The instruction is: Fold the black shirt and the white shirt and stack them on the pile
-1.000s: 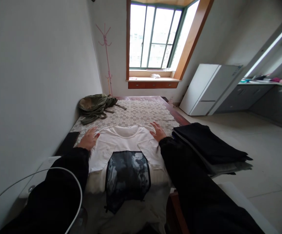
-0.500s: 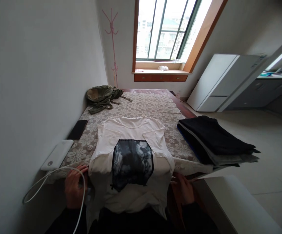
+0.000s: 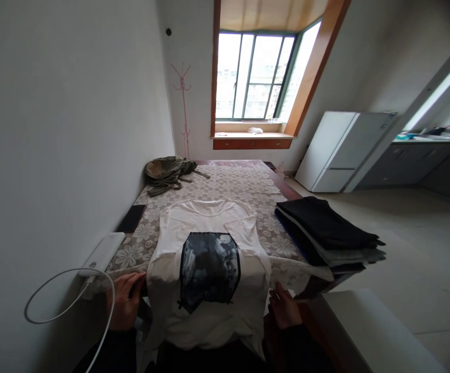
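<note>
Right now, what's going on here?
A person's left hand and right hand are at opposite sides of a white shirt with a dark print. It lies on a patterned cloth, draping over the near edge. Whether either hand grips it is unclear. A stack of folded clothes lies to the right.

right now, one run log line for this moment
left hand: left of white shirt; right hand: right of it; white shirt: spread on patterned cloth, lower part overhanging; folded clothes: stacked at right

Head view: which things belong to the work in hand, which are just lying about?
In the work:
- left hand, right hand
- white T-shirt between them
- probably folded clothes

Lying about:
- backpack
- black flat object
- white device, white cable
</note>
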A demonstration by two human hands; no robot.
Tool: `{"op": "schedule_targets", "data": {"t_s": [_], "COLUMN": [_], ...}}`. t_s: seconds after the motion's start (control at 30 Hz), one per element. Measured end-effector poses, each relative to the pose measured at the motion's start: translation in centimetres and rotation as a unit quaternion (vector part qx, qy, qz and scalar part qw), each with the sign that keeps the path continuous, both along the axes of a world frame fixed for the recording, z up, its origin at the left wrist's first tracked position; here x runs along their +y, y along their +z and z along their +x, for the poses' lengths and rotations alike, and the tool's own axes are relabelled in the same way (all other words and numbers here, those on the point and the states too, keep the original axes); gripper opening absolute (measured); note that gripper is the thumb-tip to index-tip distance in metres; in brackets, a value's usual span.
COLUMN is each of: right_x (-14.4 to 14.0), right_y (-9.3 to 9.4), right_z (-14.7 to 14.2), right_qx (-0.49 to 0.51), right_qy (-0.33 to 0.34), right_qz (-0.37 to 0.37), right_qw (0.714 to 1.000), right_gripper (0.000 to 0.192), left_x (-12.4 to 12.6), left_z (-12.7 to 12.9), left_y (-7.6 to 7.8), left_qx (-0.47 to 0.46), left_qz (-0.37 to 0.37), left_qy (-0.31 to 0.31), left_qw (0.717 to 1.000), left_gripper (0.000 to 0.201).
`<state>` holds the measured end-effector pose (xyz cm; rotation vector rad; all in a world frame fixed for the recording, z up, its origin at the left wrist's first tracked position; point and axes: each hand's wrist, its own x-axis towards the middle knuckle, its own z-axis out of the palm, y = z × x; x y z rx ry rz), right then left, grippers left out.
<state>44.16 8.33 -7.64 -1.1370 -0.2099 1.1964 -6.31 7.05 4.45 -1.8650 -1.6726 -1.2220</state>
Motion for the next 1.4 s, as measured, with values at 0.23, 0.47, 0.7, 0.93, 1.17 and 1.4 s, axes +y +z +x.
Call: {"op": "schedule_targets", "data": {"t_s": [0.23, 0.47, 0.7, 0.93, 1.17, 1.4], "right_x": [-1.7, -2.1, -3.3, -3.6, -4.5, -4.3], "right_y": [-1.6, -2.9, -4.8, -5.4, -3.3, 0.5], "right_z": [-0.1, -0.9, -1.1, -0.9, -3.2, -2.0], "right_qx": [-0.059, -0.082, -0.072, -0.047, -0.098, -0.335], "right_qy": [-0.013, -0.08, -0.101, -0.127, 0.008, 0.079], "right_qz": [0.047, 0.035, 0.029, -0.003, -0.047, 0.004], "right_qw": [0.997, 0.993, 0.992, 0.991, 0.994, 0.939], "right_gripper": [0.034, 0.038, 0.043, 0.05, 0.049, 0.064], "left_x": [-1.6, -2.3, -2.8, -2.7, -3.6, -2.9], "left_z": [-0.7, -1.3, -1.3, -1.1, 1.5, 2.4], "left_y": [-1.1, -2.9, -5.5, -6.8, -5.1, -3.3], "left_qx": [0.037, 0.062, 0.055, 0.026, -0.145, -0.414], "left_qz": [0.008, 0.016, 0.014, -0.007, -0.107, -0.234], "left_qy": [-0.037, -0.036, -0.013, -0.008, 0.004, -0.002], "left_qw": [0.999, 0.997, 0.998, 1.0, 0.984, 0.88], "left_gripper": [0.021, 0.016, 0.016, 0.017, 0.024, 0.051]}}
